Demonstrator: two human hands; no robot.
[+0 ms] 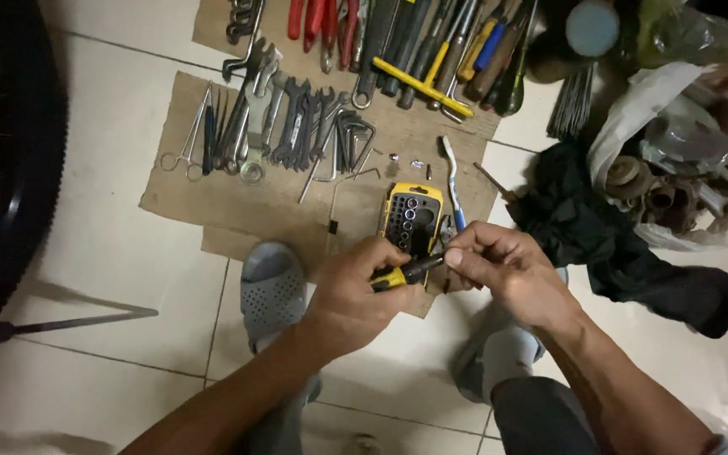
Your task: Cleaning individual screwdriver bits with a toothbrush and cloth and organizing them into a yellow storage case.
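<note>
- The left hand (355,291) was wrapped around a yellow-and-black screwdriver handle (398,275), held just over the cardboard's (212,211) near edge.
- The right hand (499,265) pinched at the driver's tip; a bit was likely being fitted.
- Next called for seating it straight, near the yellow bit case (412,217).

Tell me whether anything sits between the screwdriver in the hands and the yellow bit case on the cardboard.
Nothing visible does. The left hand grips the yellow-and-black screwdriver, the right hand pinches its tip, and the yellow bit case lies open just beyond it on the cardboard. The toothbrush lies beside the case.
</note>
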